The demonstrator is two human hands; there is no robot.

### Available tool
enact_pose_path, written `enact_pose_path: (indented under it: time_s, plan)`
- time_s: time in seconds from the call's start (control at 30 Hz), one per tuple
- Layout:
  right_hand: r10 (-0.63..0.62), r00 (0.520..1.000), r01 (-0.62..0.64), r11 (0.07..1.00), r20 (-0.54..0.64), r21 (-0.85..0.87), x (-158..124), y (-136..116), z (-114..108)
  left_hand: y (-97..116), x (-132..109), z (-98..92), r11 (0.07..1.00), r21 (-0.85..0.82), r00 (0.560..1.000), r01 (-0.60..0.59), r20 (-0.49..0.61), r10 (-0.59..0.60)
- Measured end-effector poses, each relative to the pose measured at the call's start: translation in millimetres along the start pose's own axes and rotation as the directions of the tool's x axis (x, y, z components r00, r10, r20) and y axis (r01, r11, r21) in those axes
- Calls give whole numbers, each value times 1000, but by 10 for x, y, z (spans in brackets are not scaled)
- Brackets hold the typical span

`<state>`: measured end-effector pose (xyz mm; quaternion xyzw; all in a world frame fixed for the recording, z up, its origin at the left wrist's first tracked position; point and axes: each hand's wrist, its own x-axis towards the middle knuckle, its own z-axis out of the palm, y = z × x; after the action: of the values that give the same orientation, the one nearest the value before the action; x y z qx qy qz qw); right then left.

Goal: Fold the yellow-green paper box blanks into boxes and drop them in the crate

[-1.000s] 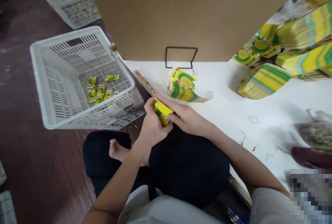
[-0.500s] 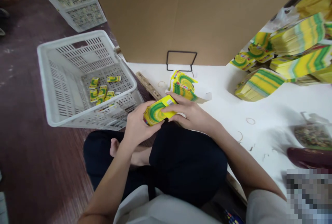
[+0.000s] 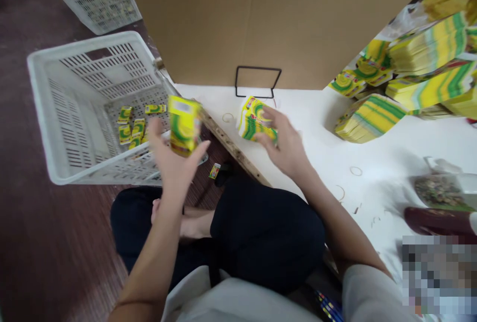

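A small yellow-and-green box (image 3: pixel 182 125), blurred by motion, is in front of the crate's near side. My left hand (image 3: pixel 173 163) is spread around its lower end, with gaps showing between the box and both the thumb and the fingers. To the right, over the white tabletop (image 3: pixel 316 163), my right hand (image 3: pixel 285 145) has its thumb and fingers apart at a small stack of yellow-and-green printed cartons (image 3: pixel 251 123), partly covering it. The white plastic crate (image 3: pixel 39 113) at my left holds several small yellow boxes (image 3: pixel 137 127) on its bottom.
A big brown cardboard panel (image 3: pixel 231 24) stands ahead, with a black wire stand (image 3: pixel 258 67) at its foot. Bundles of printed cartons (image 3: pixel 368 118) lie at the right. Another slatted crate (image 3: pixel 106 6) stands far left. One small box (image 3: pixel 215 170) lies below the wooden table edge (image 3: pixel 231 143).
My hands have parted. The left has moved left toward the crate with the box, and its fingers have spread. The right has let go of the box and moved to the carton stack.
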<state>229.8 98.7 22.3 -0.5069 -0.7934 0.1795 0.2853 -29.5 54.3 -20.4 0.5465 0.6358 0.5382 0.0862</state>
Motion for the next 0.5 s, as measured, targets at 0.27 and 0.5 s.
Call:
enact_pose_path:
  time_s: [0.27,0.5]
  plan:
    - [351,928,-369,834,-122,-411,146,418,92,-388,-97,-78,991,-38,989,132,73,-129]
    - [481,872,-488,835,-93,-257,228,309,4,-197,-396,106,942,-216,933,257,309,-183]
